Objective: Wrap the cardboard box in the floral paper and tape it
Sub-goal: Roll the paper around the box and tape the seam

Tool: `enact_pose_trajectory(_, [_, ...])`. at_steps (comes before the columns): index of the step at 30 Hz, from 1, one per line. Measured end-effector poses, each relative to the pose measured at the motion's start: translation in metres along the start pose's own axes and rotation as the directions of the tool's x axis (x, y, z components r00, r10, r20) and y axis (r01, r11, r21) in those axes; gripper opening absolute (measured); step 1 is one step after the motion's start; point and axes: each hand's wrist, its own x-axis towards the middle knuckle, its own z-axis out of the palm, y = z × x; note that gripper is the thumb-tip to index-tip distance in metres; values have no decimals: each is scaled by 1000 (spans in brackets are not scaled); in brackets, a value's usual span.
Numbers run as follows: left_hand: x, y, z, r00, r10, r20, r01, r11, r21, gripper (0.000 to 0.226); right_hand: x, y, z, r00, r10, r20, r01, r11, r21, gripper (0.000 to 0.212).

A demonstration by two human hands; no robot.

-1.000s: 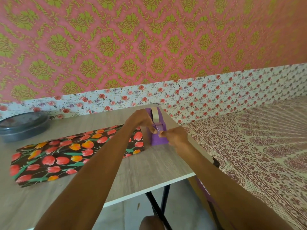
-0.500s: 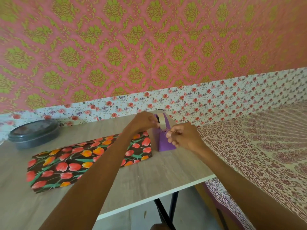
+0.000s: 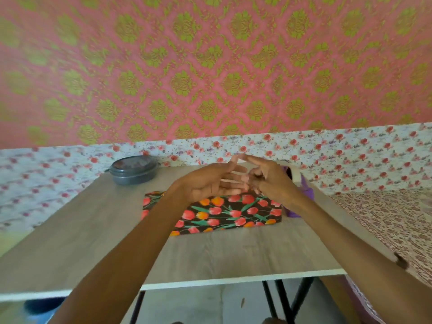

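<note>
Both hands are raised over the middle of the surface [image 3: 93,230], blurred. The left hand [image 3: 208,183] lies side-on, its fingers [image 3: 233,170] long and loosely straight, pointing toward 3 o'clock. The right hand [image 3: 273,183] faces it. One right finger reaches up to meet a left fingertip at 12 o'clock above the palms, and the rest are curled inward. The blur hides whether anything is pinched between the two hands; I cannot tell.

The floral paper [image 3: 224,213], black with red and orange tulips, lies flat on the surface directly below the hands. Its far edge is covered by them and its left end by the left forearm. Whether a box lies under it cannot be made out.

At 3 o'clock from the paper, touching or just beside its right end, stands a purple tape dispenser [image 3: 307,188], mostly hidden behind the right wrist. A dark round lidded tin [image 3: 133,171] sits at 10 o'clock, near the back edge. A bed [image 3: 385,218] with a patterned cover is cut off on the right.
</note>
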Motion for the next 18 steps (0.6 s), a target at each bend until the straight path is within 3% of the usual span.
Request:
enact_pose_trajectory(3, [-23, 2, -24, 992, 35, -124, -35, 999, 1, 26, 18, -11, 24, 999, -31, 41, 32, 999, -15, 61])
enact_pose_trajectory(8, [-53, -3, -69, 935, 132, -330, -104, 989, 103, 15, 44, -27, 64, 988, -26, 152, 46, 990, -131, 64])
enact_pose_trajectory(13, [-70, -6, -91, 842, 247, -480, -120, 953, 279, 12, 67, -48, 94, 964, 156, 216, -123, 979, -160, 86])
enact_pose_trajectory(18, [-72, -12, -106, 765, 237, -599, -80, 958, 276, 17, 98, -58, 115, 912, 287, 293, -212, 941, -262, 100])
